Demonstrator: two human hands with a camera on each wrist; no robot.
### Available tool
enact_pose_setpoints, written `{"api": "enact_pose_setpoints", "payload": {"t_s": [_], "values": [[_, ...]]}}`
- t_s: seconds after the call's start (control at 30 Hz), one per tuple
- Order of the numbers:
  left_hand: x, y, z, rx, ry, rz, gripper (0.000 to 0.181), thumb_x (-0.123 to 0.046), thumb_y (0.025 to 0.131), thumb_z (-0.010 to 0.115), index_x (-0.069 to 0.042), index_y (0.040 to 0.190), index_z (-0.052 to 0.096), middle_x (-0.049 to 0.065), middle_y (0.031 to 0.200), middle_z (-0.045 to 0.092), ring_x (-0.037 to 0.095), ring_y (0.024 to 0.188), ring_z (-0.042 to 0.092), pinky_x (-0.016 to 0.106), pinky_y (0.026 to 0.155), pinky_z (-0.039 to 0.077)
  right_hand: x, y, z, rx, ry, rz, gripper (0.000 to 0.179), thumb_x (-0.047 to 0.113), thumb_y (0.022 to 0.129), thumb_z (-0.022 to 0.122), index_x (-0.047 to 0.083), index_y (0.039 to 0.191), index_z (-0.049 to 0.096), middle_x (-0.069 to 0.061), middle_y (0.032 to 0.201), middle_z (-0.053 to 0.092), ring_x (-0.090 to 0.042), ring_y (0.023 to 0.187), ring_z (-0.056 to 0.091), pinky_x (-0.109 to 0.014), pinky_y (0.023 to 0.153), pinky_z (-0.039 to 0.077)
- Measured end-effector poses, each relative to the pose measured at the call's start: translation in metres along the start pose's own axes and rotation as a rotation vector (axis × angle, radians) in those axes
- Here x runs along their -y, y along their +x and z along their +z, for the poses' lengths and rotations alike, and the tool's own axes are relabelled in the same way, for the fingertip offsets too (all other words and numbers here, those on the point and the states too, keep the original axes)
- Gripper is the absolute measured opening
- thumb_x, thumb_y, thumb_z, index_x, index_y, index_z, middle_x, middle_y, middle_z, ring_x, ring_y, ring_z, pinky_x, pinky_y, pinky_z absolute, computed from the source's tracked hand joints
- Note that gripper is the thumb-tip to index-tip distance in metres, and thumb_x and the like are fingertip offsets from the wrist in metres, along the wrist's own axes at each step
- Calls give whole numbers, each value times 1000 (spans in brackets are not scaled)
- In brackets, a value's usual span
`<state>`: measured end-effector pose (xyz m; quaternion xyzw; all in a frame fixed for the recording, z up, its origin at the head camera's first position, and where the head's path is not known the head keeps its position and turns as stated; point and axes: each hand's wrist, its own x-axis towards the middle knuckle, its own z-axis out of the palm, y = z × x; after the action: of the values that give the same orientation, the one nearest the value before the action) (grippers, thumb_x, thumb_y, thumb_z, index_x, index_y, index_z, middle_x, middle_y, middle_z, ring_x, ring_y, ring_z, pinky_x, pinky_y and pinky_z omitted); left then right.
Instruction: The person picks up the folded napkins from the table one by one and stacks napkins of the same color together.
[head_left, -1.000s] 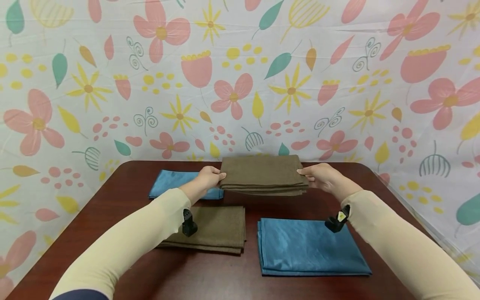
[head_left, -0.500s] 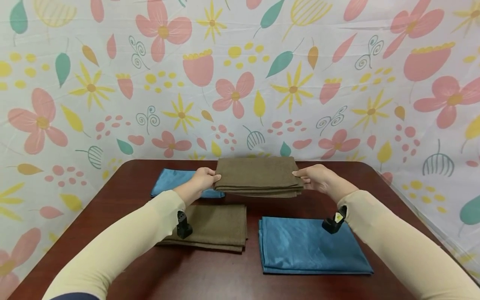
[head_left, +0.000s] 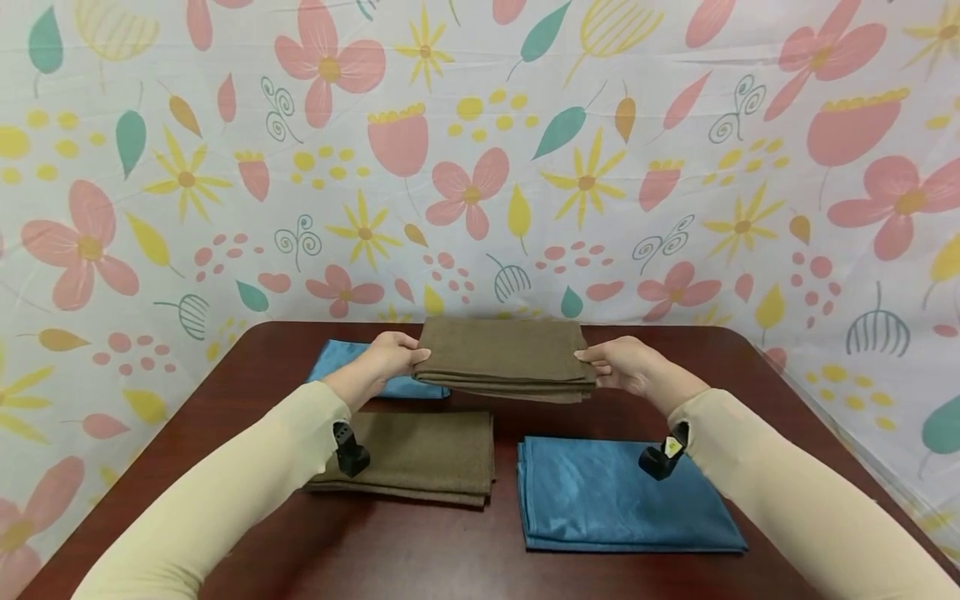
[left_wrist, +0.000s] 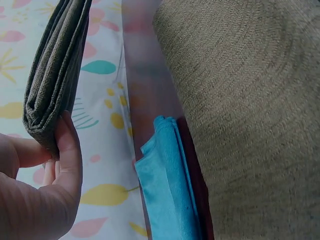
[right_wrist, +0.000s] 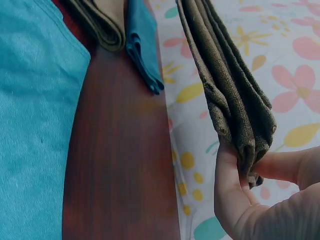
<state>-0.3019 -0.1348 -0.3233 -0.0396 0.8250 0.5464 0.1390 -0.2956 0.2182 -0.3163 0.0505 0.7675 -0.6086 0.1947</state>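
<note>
A folded brown cloth (head_left: 502, 350) hangs level in the air over the back of the table, between both hands. My left hand (head_left: 386, 358) pinches its left end, thumb on top. At the other end my right hand (head_left: 633, 362) pinches it the same way. Its stacked layers show edge-on in the left wrist view, where the brown cloth (left_wrist: 55, 75) sits between thumb and fingers. The right wrist view shows the same cloth (right_wrist: 232, 95) gripped at its corner. Below, a second folded brown cloth (head_left: 427, 458) lies on the table at front left, partly hidden by the left forearm.
A folded blue cloth (head_left: 622, 496) lies at front right, under the right wrist. Another blue cloth (head_left: 333, 358) lies at back left, partly covered by the left hand and held cloth. The dark wooden table (head_left: 420, 554) meets a flowered backdrop (head_left: 480, 167) at its far edge.
Both hands have carried the held brown cloth a little to the left and slightly lower. The cloths on the table have stayed in place.
</note>
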Motion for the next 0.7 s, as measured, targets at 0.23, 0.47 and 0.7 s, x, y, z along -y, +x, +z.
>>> {"api": "enact_pose_setpoints", "payload": {"t_s": [0.23, 0.47, 0.7], "values": [[6, -6, -9, 34, -14, -28, 54, -18, 99, 57, 3, 146, 37, 19, 151, 36, 33, 136, 42, 45, 113, 38, 2, -4, 11, 16, -2, -15, 21, 12, 97, 57, -1, 112, 50, 2, 82, 46, -7, 62, 42, -23, 64, 45], [8, -13, -16, 32, -17, -53, 57, -20, 100, 56, 3, 148, 35, 18, 157, 28, 30, 136, 42, 42, 111, 40, 0, -7, 18, 26, -22, 3, 59, 14, 99, 53, -10, 146, 28, -15, 123, 42, -9, 77, 47, -30, 83, 51], [13, -19, -25, 33, -16, -51, 61, -21, 99, 57, 4, 148, 32, 20, 158, 25, 32, 139, 38, 44, 113, 38, 3, -14, 29, 28, 24, 12, 64, 12, 99, 53, -12, 148, 22, -26, 157, 11, -37, 138, 28, -53, 114, 33]]}}
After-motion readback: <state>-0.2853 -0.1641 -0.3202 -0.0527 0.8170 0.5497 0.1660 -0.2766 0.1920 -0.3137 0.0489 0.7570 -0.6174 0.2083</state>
